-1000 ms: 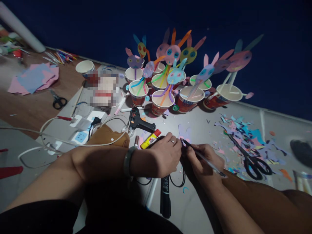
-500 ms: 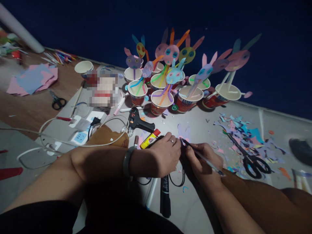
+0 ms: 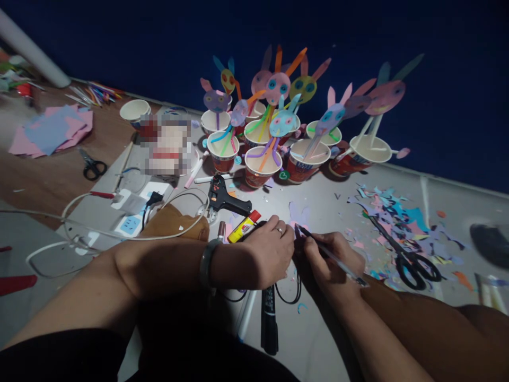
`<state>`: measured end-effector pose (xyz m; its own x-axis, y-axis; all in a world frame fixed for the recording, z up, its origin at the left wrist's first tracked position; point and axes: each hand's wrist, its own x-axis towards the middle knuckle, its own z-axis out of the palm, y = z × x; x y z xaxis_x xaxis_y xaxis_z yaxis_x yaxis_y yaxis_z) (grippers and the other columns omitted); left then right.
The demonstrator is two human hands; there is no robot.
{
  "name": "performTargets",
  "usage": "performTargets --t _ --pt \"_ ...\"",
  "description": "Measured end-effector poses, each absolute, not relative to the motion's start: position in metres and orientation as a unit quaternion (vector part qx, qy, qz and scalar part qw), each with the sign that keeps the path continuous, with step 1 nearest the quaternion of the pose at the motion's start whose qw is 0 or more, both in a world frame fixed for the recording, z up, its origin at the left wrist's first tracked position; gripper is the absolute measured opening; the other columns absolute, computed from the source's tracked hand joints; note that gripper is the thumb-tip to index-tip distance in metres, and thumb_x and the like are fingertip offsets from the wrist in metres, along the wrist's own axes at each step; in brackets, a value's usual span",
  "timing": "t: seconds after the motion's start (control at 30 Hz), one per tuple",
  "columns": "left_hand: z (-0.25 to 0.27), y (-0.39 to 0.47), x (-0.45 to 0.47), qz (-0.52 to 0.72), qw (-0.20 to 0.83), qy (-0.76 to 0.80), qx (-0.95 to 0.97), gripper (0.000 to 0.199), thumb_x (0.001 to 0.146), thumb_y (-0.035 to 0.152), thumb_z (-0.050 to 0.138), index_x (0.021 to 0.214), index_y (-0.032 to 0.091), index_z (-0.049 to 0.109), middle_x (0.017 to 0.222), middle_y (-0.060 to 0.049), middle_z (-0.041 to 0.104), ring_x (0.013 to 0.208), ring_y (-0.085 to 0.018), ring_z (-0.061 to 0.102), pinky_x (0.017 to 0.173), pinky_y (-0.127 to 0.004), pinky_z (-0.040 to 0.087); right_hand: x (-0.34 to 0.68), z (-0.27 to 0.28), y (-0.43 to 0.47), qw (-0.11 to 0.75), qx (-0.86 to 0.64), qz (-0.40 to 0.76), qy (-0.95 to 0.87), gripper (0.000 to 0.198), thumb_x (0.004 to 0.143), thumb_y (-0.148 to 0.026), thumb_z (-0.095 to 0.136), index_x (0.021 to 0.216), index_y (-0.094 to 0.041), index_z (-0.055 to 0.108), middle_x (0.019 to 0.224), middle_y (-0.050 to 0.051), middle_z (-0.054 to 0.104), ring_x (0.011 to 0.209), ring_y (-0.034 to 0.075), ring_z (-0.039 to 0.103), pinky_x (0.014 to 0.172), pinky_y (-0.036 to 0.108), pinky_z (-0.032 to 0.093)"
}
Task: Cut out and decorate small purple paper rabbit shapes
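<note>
My right hand (image 3: pixel 332 262) is closed around a clear-barrelled pen (image 3: pixel 336 257). The pen's dark tip points at a small lilac paper cutout (image 3: pixel 299 213) with two ear-like points, lying on the grey table. Beside it is my left hand (image 3: pixel 270 252), its fingers curled together and pressed down at the cutout's left edge; the fingertips are partly hidden. A yellow-and-red glue stick (image 3: pixel 244 227) lies by the left knuckles, close to a brown-capped marker (image 3: pixel 221 232). Below the left hand, a thick black marker (image 3: pixel 269 323) points toward me.
Several paper cups (image 3: pixel 263 167) with paper animal heads on straws stand along the back. A black glue gun (image 3: pixel 228 196) lies in front of them. On the right are black scissors (image 3: pixel 401 254) and paper scraps (image 3: pixel 413 215). A power strip (image 3: pixel 131 223) and cables lie left.
The pen tip and right hand have shifted very slightly over the cutout. The whole view has slid a little to the left; the left hand stays in place.
</note>
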<state>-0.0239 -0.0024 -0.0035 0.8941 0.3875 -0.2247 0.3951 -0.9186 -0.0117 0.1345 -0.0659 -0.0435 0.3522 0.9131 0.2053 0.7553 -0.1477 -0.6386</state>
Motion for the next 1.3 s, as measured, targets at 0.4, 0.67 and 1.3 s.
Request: performTargets --t 0.4,0.67,1.3 --pt "-0.0076 -0.0028 -0.0245 -0.106 0.015 0.199 0.974 0.06 0.09 0.051 0.05 0.131 0.008 0.057 0.138 -0.019 0.051 0.121 -0.032 0.047 0.108 -0.046 0.027 0.139 -0.0469 -0.0685 0.366 -0.767 0.086 -0.52 0.02 0.078 -0.04 0.061 0.074 -0.021 0.062 0.061 0.003 0.067 0.054 0.019 0.062 0.054 0.03 0.046" --pt "-0.0014 -0.0008 -0.023 -0.129 0.026 0.207 0.969 0.055 0.091 0.049 0.049 0.128 0.009 0.059 0.133 -0.017 0.054 0.118 -0.03 0.048 0.106 -0.043 0.029 0.1434 -0.0485 -0.0699 0.38 -0.766 0.084 -0.511 0.017 0.078 -0.036 0.06 0.073 -0.021 0.058 0.06 0.001 0.062 0.054 0.017 0.057 0.055 0.03 0.044" --pt "-0.002 -0.0013 -0.0233 -0.117 0.031 0.205 0.971 0.056 0.09 0.047 0.051 0.129 0.007 0.058 0.132 -0.018 0.054 0.118 -0.03 0.049 0.106 -0.043 0.029 0.1423 -0.0497 -0.0692 0.35 -0.762 0.066 -0.541 0.014 0.079 -0.035 0.059 0.073 -0.021 0.06 0.057 0.001 0.062 0.052 0.017 0.058 0.055 0.029 0.044"
